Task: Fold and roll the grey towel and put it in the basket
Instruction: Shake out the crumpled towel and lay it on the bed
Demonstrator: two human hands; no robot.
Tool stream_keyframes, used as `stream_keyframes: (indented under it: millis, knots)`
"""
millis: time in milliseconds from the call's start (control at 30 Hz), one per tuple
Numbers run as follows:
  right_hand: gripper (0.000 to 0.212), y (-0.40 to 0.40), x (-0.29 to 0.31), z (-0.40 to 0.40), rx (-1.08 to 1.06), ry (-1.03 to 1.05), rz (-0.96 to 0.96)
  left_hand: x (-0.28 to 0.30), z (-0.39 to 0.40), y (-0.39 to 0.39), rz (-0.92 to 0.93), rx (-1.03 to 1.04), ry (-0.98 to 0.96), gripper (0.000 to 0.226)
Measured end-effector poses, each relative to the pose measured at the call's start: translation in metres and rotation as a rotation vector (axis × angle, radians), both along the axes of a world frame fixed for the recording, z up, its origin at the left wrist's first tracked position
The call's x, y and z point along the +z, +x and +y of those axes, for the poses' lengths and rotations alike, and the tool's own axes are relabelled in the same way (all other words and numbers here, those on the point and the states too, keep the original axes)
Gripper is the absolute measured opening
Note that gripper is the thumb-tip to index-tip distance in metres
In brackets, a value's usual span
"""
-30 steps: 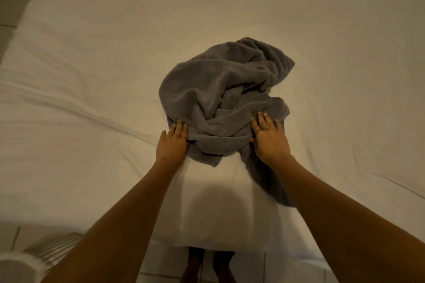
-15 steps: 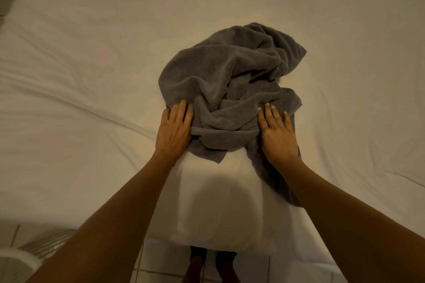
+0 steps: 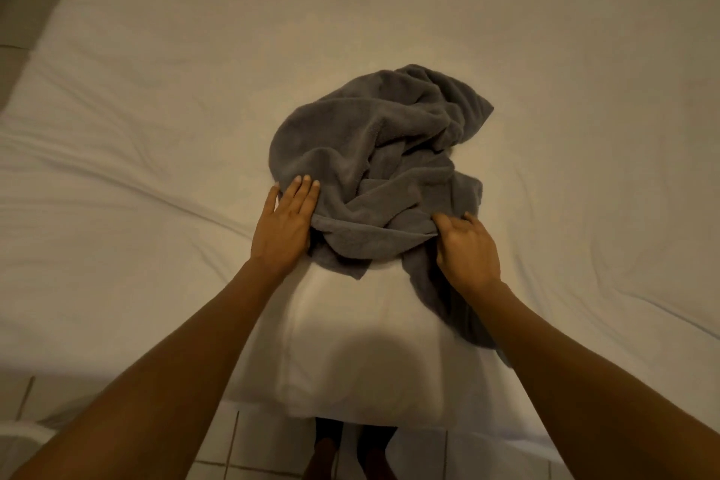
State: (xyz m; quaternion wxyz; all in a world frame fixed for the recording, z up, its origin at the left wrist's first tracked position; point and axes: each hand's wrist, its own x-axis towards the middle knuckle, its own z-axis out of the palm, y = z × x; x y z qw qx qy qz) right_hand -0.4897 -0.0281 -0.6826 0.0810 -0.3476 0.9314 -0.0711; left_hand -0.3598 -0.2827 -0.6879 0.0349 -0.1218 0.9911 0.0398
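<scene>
Nearest the camera, the person's feet [image 3: 350, 456] stand on a tiled floor [image 3: 413, 452] at the foot of a bed, and both forearms reach forward over the white sheet [image 3: 156, 152]. A pale curved rim [image 3: 19, 431] at the lower left corner may be the basket, though too little of it shows to be sure.

Beyond the wrists, the right hand [image 3: 465, 245] has changed most: a moment ago it lay flat on the cloth, and now its fingers are curled, pinching a hemmed fold at the near right of the grey towel [image 3: 370, 152]. The left hand [image 3: 286, 222] remains open and flat, palm down, fingertips resting on the towel's near left edge and the heel on the sheet.

The towel itself is still a crumpled, twisted heap in the middle of the bed, with one tail trailing back under the right forearm toward the bed's edge.

The shift from pressing to pinching suggests the person is hunting for an edge or corner to pull the towel open. By that reading the task is barely begun: nothing is spread, folded or rolled yet.
</scene>
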Motion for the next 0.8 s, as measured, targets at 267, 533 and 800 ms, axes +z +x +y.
stream_keyframes:
  millis: [267,533,800]
  knots:
    - [0.027,0.008,0.066,0.015,-0.14,-0.133,0.156,0.067,0.008,0.011,0.123,0.047,0.012,0.073]
    - [0.021,-0.011,0.133,0.015,-0.274,-0.363,0.171,0.125,0.035,-0.017,0.332,-0.099,-0.049,0.05]
    - [0.029,-0.018,0.161,0.054,-0.271,-0.202,0.265,0.14,0.038,-0.029,-0.001,-0.038,-0.138,0.052]
